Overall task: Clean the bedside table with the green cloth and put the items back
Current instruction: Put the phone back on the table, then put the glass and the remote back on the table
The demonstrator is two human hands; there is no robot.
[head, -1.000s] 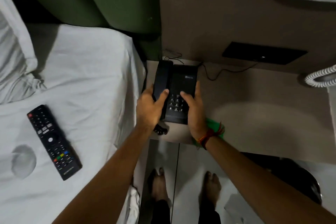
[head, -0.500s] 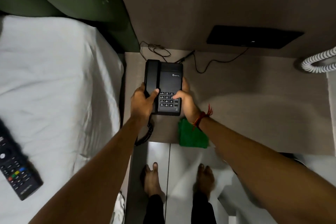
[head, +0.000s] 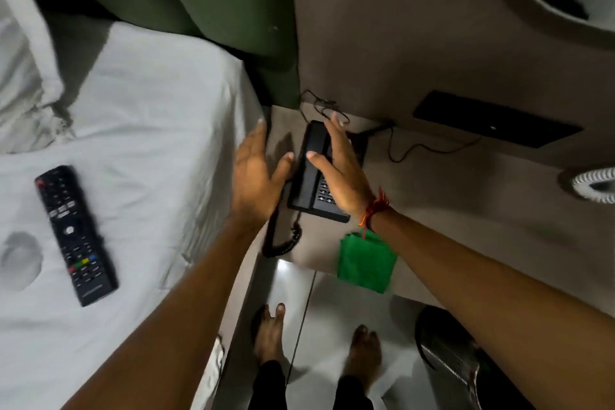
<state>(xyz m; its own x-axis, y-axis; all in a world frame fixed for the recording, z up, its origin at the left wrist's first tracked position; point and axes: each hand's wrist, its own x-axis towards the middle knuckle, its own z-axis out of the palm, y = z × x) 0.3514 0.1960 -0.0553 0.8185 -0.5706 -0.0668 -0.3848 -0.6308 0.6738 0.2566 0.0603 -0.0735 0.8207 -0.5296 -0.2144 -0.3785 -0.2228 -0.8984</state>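
A black telephone rests on the brown bedside table near its back left corner, its coiled cord hanging over the front edge. My left hand hovers open just left of the phone, fingers spread. My right hand is open above the keypad, fingers apart, holding nothing. A folded green cloth lies at the table's front edge under my right wrist. A black remote control lies on the white bed.
A green headboard stands behind the bed. A black panel is set in the wall, with thin cables below it. A white coiled cord sits at the right edge. A dark bin stands on the floor by my bare feet.
Both hands have let go of the phone and opened; it now sits on the table near the back corner. The view has swung left, showing the remote again.
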